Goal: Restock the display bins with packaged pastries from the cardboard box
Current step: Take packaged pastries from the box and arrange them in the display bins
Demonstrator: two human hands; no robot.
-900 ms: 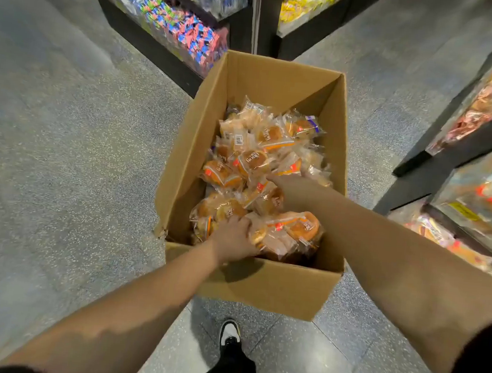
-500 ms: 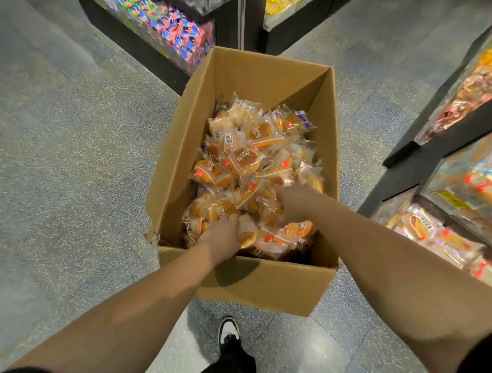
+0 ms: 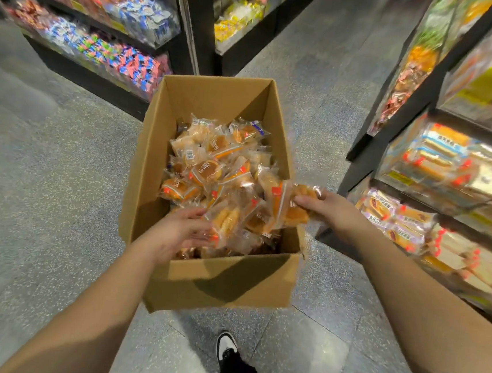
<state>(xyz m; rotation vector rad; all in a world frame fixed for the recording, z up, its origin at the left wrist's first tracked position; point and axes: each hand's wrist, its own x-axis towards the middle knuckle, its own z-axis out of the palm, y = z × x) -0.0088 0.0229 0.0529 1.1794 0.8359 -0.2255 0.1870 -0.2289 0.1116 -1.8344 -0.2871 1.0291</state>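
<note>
Over the cardboard box [image 3: 218,277] on the floor, the left hand [image 3: 179,231] and right hand [image 3: 331,208] clutch a bundle of packaged pastries [image 3: 254,214] between them, lifting; next I'd say a swing right to the display bins [image 3: 401,219]

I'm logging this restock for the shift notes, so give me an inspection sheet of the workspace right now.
Surface: grey speckled floor, box standing on it.
Job's things: open cardboard box holding many packaged pastries; display bins at right, partly stocked.
Clutter: nothing seen.
Hands: left hand grips wrapped pastries inside the box; right hand holds a bunch at the box's right rim.
Cables: nothing seen.
Surroundings: candy shelves beyond; one shoe below.
</note>
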